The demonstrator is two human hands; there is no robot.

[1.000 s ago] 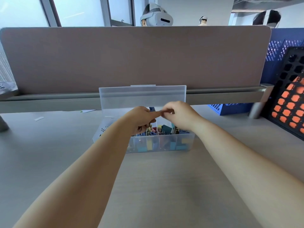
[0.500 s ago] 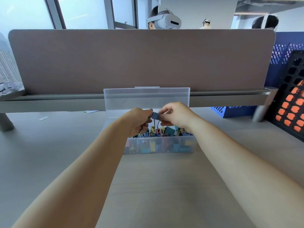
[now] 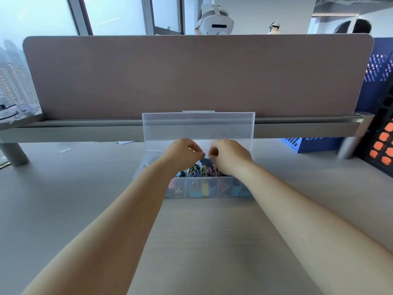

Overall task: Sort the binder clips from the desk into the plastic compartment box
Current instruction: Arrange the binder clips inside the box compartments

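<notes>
**Pinching a Blue Clip Over the Open Box**

Working at a pale desk (image 3: 63,209), reaching forward across it with both bare forearms. Facing a wide grey-brown divider panel (image 3: 191,77) well beyond the hands, with a blue crate (image 3: 314,143) sitting far off to the right of the right hand, under the panel's rail.

Hovering over the clear plastic compartment box (image 3: 208,189), which is resting directly beneath both hands, its lid (image 3: 197,128) standing upright just behind the knuckles. Looking down on mixed binder clips (image 3: 197,171) in blue, yellow, pink and teal, filling the near compartments below the wrists.

Curling the left hand (image 3: 182,154) into a narrow pinch, thumb and fingertip pressing together toward the right hand. Curling the right hand (image 3: 229,158) the same way, its fingertips nearly meeting the left's.

Holding one dark blue binder clip (image 3: 205,161) between the two hands, hanging just below the meeting fingertips and above the box's middle compartments. Not managing to tell which fingers are gripping its wire handles, or whether it is touching the clips underneath.

Leaving a small white paper scrap (image 3: 64,150) lying well out to the left of the left hand.
</notes>
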